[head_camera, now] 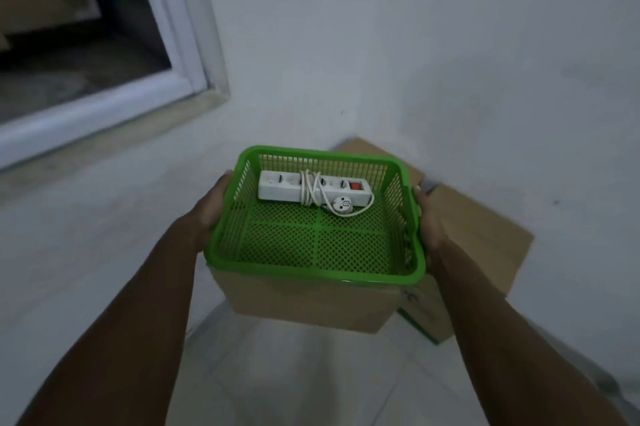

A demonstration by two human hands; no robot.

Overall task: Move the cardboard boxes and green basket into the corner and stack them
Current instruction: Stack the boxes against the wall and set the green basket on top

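I see large cardboard box (pixel 485 228) on floor (pixel 294 373) against white wall (pixel 450 79). Smaller cardboard box (pixel 304 301) directly under green basket (pixel 311 270); contact I cannot tell. Left hand (pixel 211 207), right hand (pixel 427 221) grip basket's sides. White power strip (pixel 277 188) lies inside, at far side.

White power strip (pixel 280 188), cord wound round it, red switch; white-framed window (pixel 93 31) upper left; tiled floor (pixel 294 373).
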